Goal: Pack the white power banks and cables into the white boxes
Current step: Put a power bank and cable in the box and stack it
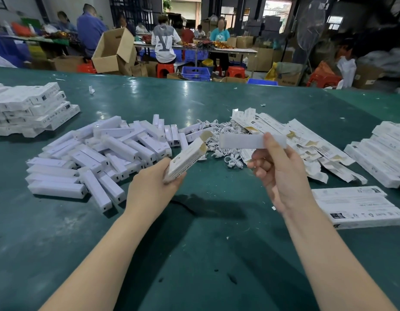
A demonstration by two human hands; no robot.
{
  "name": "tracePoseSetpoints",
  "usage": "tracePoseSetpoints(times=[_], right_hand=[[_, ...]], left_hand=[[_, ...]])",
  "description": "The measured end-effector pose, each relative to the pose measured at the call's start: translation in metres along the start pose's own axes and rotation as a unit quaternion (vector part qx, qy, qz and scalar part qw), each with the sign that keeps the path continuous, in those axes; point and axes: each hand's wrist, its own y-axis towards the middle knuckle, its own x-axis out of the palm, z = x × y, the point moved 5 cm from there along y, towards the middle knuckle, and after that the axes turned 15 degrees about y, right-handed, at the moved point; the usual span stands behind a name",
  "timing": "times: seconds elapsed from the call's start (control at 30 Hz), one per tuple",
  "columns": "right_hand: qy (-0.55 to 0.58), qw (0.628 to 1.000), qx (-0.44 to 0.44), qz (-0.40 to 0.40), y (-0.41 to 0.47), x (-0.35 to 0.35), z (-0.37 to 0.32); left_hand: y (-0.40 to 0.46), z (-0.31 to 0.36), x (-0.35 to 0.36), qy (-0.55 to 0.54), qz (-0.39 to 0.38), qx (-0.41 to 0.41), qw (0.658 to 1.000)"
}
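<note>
Right hand (282, 176) pinches a white power bank (252, 140) level, its long axis aimed leftward at the open flap end of the white box (185, 161) gripped by the left hand (154, 187), above the desk's (205, 243) middle.

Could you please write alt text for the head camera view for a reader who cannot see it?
Above a green table, the left hand grips an open white box while the right hand holds a white power bank near its open end. A heap of power banks lies left, coiled cables and flat boxes beyond.
</note>
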Motion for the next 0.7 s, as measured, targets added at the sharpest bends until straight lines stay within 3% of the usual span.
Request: tracePoseSetpoints(times=[0.33, 0.7], right_hand=[[0.023, 0.997, -0.031, -0.065, -0.005, 0.013, 0.002], [-0.076, 0.995, -0.042, -0.055, 0.001, -0.001, 0.002]], left_hand=[[-0.006, 0.004, 0.007, -0.115, -0.069, 0.032, 0.99], [-0.01, 0.011, 0.003, -0.087, -0.101, 0.062, 0.989]])
